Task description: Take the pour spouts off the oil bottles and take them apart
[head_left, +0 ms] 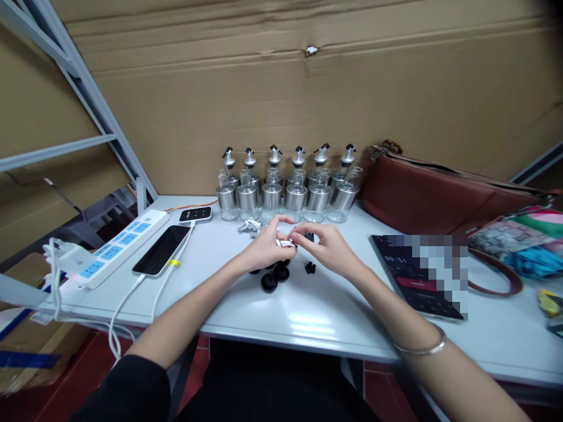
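Note:
My left hand (266,246) is closed around a small silver pour spout (285,242), held just above the table. My right hand (329,247) meets it from the other side, thumb and fingers pinched at the spout's end; whatever small part sits between them is hidden. Below the hands lie several round black stoppers (269,283), partly covered by my left hand. A few tiny black pieces (310,268) rest under my right hand. More silver spouts (250,226) are piled beyond my left hand.
Behind stand glass bottles with metal sleeves (272,198), the front row uncapped, the back row with pourers (275,153). To the left are a power strip (118,249), a phone (162,251), a small device (196,214) and cables. A tablet (396,275) and brown bag (440,193) lie right.

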A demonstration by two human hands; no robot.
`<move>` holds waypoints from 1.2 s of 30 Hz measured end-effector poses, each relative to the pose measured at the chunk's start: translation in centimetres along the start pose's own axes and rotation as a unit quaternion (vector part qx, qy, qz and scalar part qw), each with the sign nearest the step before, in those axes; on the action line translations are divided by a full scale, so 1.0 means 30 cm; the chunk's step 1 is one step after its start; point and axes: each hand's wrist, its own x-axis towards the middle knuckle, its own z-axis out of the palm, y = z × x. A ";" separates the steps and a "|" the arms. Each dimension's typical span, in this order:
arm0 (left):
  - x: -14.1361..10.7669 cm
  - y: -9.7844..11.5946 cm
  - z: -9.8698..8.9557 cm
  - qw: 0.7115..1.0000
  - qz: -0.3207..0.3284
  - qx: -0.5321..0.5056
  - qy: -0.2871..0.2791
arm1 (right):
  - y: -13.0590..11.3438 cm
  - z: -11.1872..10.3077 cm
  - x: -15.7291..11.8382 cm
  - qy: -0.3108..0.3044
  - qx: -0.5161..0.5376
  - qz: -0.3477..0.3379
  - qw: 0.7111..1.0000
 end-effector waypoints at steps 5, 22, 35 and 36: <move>0.002 -0.011 -0.004 1.000 0.007 0.021 0.000 | 0.006 0.002 0.000 -0.010 -0.001 0.006 1.000; 0.015 -0.025 -0.029 0.976 0.140 0.139 0.089 | 0.014 0.007 0.001 -0.107 0.079 0.061 0.989; 0.009 -0.016 -0.025 0.974 0.175 0.110 0.096 | -0.008 0.039 -0.004 -0.082 0.281 0.139 0.946; 0.010 -0.018 -0.024 0.973 0.175 0.115 0.096 | -0.009 0.041 -0.002 -0.078 0.286 0.141 0.945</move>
